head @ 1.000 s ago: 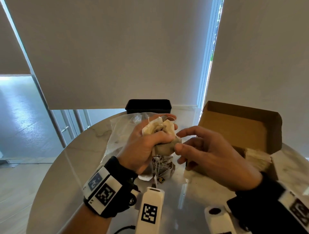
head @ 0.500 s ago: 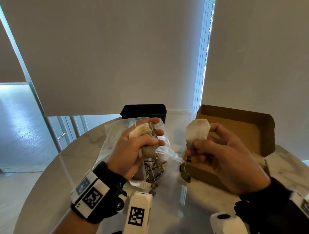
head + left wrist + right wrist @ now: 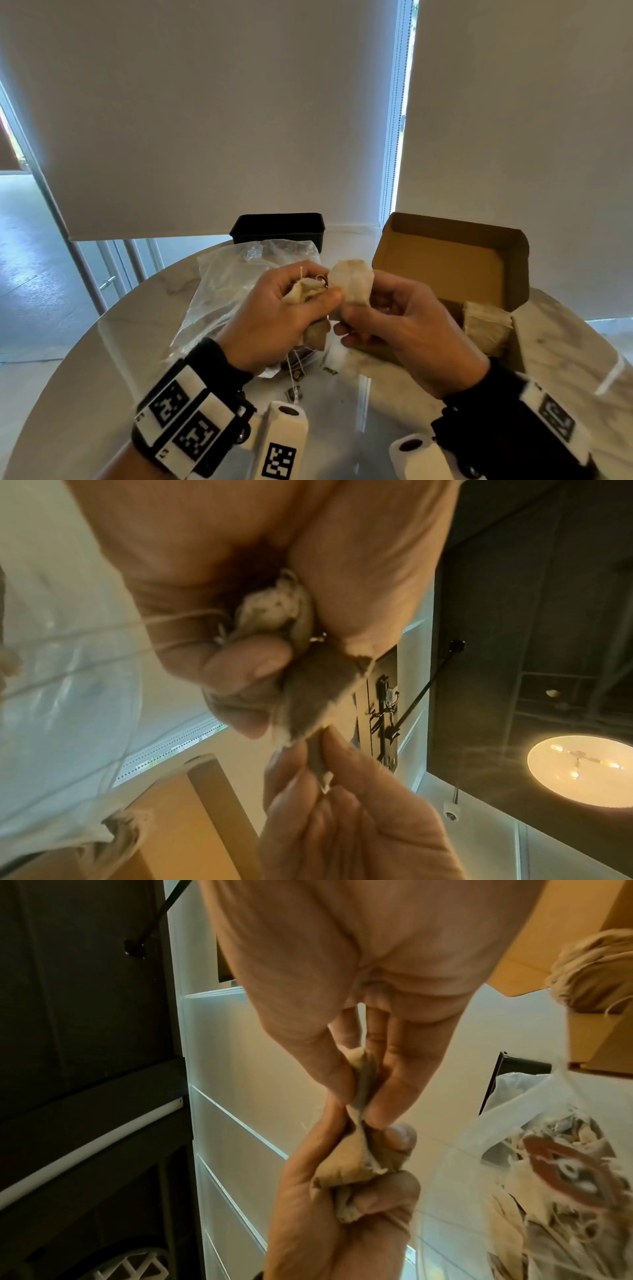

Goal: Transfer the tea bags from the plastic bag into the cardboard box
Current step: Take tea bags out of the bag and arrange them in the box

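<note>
My left hand point(image 3: 291, 308) grips a bunch of beige tea bags point(image 3: 306, 291) above the clear plastic bag point(image 3: 226, 284), with strings and tags hanging below. My right hand point(image 3: 387, 318) pinches a single tea bag point(image 3: 351, 282) between thumb and fingers, right against the left hand's bunch. The open cardboard box point(image 3: 452, 253) stands at the right, with tea bags point(image 3: 486, 325) inside. In the left wrist view the left fingers point(image 3: 240, 666) curl round the bunch point(image 3: 274, 610). The right wrist view shows the pinched tea bag point(image 3: 365, 1080) between the right fingertips point(image 3: 387, 1099).
A black tray point(image 3: 277, 228) stands at the far edge of the round marble table point(image 3: 102, 359), behind the plastic bag. Loose paper tags point(image 3: 294, 392) lie on the table near the front. White blinds hang behind the table.
My right hand pulled one tea bag away to the right half a second ago; now it is back against the left hand's bunch, still pinching a tea bag.
</note>
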Motion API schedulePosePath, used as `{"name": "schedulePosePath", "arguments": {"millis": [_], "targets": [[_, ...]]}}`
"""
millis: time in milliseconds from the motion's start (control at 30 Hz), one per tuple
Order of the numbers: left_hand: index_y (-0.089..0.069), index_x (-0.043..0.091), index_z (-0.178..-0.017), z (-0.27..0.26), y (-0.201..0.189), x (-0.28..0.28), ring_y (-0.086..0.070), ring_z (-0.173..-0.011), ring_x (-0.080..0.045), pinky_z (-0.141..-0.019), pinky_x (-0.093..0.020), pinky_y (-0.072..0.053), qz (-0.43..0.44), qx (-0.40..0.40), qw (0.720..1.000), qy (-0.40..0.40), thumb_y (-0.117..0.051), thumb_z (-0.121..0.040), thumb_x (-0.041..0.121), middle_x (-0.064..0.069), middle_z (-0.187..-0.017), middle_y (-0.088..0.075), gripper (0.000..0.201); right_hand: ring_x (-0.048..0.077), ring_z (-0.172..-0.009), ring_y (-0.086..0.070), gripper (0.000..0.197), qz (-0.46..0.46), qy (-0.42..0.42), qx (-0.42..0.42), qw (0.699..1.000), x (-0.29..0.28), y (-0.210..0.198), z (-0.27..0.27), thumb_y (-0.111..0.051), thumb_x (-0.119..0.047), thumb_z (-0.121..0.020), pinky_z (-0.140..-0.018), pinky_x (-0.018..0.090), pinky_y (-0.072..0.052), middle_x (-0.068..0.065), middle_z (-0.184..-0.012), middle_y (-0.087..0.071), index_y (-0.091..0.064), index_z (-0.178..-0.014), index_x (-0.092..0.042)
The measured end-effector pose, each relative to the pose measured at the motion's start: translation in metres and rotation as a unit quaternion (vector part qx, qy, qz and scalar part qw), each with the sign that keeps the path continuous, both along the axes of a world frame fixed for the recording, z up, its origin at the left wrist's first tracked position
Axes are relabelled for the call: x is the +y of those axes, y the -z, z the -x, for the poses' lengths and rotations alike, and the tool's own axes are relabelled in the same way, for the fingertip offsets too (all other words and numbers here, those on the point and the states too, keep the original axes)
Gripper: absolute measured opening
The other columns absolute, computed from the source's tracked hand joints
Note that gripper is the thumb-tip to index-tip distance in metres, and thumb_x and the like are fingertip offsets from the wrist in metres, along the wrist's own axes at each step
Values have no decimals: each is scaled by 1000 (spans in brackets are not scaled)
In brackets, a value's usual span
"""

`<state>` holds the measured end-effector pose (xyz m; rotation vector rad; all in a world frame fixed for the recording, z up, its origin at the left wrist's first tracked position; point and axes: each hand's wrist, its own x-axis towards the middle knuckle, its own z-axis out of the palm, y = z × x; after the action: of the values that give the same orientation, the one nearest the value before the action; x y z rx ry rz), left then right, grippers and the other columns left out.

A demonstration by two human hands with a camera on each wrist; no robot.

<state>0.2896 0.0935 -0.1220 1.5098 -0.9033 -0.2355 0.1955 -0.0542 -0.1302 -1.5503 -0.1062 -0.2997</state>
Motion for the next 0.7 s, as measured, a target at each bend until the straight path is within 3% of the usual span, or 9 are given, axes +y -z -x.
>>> {"name": "schedulePosePath", "arguments": {"millis": [67, 133, 233, 367, 533, 600, 700], "targets": [[-68, 14, -87, 2, -3, 1, -64, -70, -27, -60, -36, -55, 2, 5, 1000, -5, -71, -78, 29, -10, -79, -69, 17, 19, -74, -68, 27, 58, -21, 11, 998, 0, 2, 0, -71, -11, -79, -67, 28, -57, 3, -91, -70, -68, -105, -18], [-66, 9, -89, 3, -8, 4, -63, -68, -27, -57, -34, -54, 6, 20, 1000, -7, -66, -73, 27, -14, -78, -68, 25, 17, -65, -63, 24, 110, -31, 29, 993, -2, 4, -2, -73, -9, -79, -63, 28, -54, -4, -73, -65, -67, -101, -18], [-65, 10, -87, 4, -16, 9, -64, -62, -19, -50, -27, -54, 26, 34, 999, -11, -64, -70, 26, -5, -73, -68, 24, 12, -55, -55, 26, 170, -24, 66, 983, -6, 11, -7, -73, -22, -78, -63, 30, -53, -5, -58, -55, -68, -101, -14], [-65, 10, -86, 3, -22, 14, -61, -56, -13, -44, -21, -49, 52, 58, 997, -12, -62, -71, 23, -2, -68, -66, 20, 15, -59, -53, 22, 239, -36, 114, 963, -13, 16, -10, -67, -31, -85, -61, 26, -49, 1, -64, -59, -72, -91, -11], [-67, 18, -82, -4, -21, 18, -60, -58, -16, -43, -24, -47, 56, 65, 995, -46, -64, -69, 28, -4, -70, -65, 17, 11, -60, -58, 14, 250, -42, 132, 958, -22, 11, -6, -65, -25, -88, -57, 21, -49, 4, -69, -66, -71, -85, -12], [-66, 14, -86, -6, -20, 17, -61, -57, -14, -44, -23, -49, 45, 72, 995, -47, -65, -68, 26, -2, -71, -67, 22, 16, -65, -62, 15, 252, -16, 116, 961, -26, 5, -3, -67, -26, -84, -60, 23, -53, 8, -78, -71, -72, -87, -12], [-64, 11, -90, -8, -16, 15, -64, -56, -12, -46, -22, -50, 24, 79, 996, -39, -66, -68, 23, 0, -72, -69, 25, 18, -69, -69, 29, 237, 63, 55, 968, -30, -13, 5, -68, -34, -70, -62, 26, -57, 7, -79, -72, -68, -97, -22]]}}
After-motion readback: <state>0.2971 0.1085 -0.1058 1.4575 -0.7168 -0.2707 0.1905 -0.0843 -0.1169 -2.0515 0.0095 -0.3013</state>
